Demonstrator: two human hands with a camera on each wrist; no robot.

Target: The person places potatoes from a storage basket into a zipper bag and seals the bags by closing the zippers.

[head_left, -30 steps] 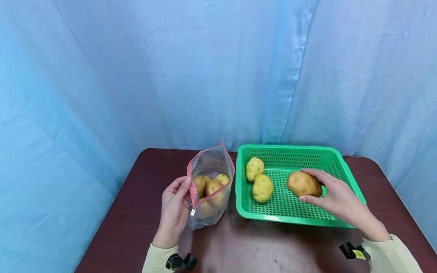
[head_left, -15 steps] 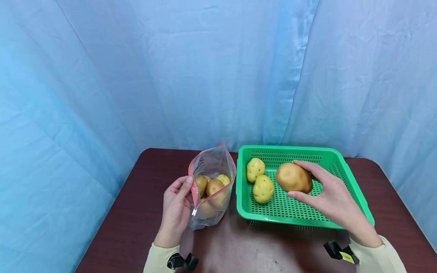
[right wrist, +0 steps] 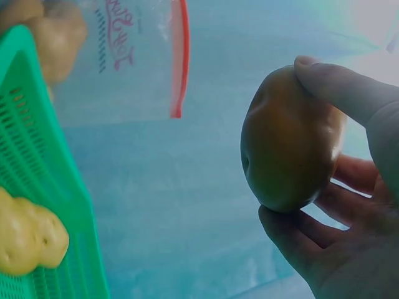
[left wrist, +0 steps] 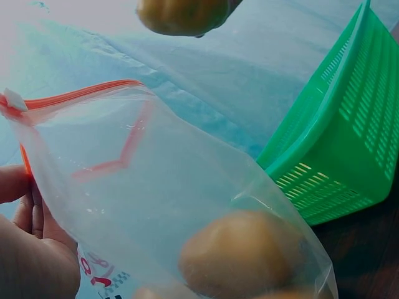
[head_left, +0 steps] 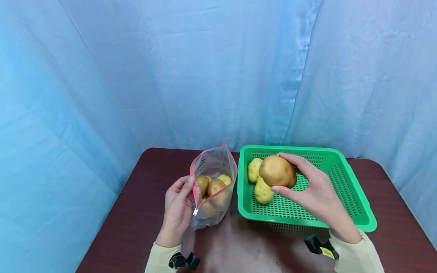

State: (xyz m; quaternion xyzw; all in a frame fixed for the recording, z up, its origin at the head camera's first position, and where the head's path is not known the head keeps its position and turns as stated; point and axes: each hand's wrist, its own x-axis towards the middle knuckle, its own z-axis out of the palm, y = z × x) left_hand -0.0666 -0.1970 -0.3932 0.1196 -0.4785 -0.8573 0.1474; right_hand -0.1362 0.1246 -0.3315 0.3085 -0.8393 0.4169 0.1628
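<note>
A brown potato [head_left: 277, 171] is held between the thumb and fingers of my right hand [head_left: 315, 191], above the left part of the green basket [head_left: 283, 219]. In the right wrist view the same potato [right wrist: 290, 140] shows clear of everything but the hand. My left hand [head_left: 177, 210] pinches the red-edged rim of a clear zip bag [head_left: 218, 159], whose mouth gapes. Several brown and yellow potatoes [head_left: 216, 186] lie inside the bag. Two yellow potatoes [head_left: 263, 192] sit in the basket, partly hidden behind the held one.
The bag stands on a dark brown table [head_left: 136, 212], just left of the basket. A white zip slider [head_left: 195, 212] sits at the near corner of the bag's rim. Light blue curtains [head_left: 218, 76] hang behind and beside the table.
My right hand has carried the brown potato leftward and slightly up, from the basket's middle to over the yellow potatoes. The left hand keeps its pinch on the bag's rim.
</note>
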